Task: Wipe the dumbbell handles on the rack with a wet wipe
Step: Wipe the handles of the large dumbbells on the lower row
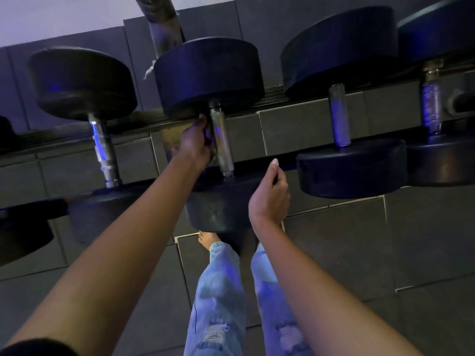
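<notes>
Middle dumbbell (209, 73): lies across the rack (77, 134), its knurled metal handle (223, 147) running toward me.
Left hand (196, 142): reaches up to the handle's left side, fingers curled round the bar.
Wet wipe: the light is dim and blue; something dark may sit under my left fingers, but I cannot tell.
Right hand (270, 196): grips the top rim of the near head (218, 206), thumb raised, fingers curled over the edge.
Neighbours: a dumbbell on the left (82, 83) and another on the right (339, 47), both on the same rack.
Below: my pale ripped jeans (218, 291) over dark floor tiles (411, 240).
</notes>
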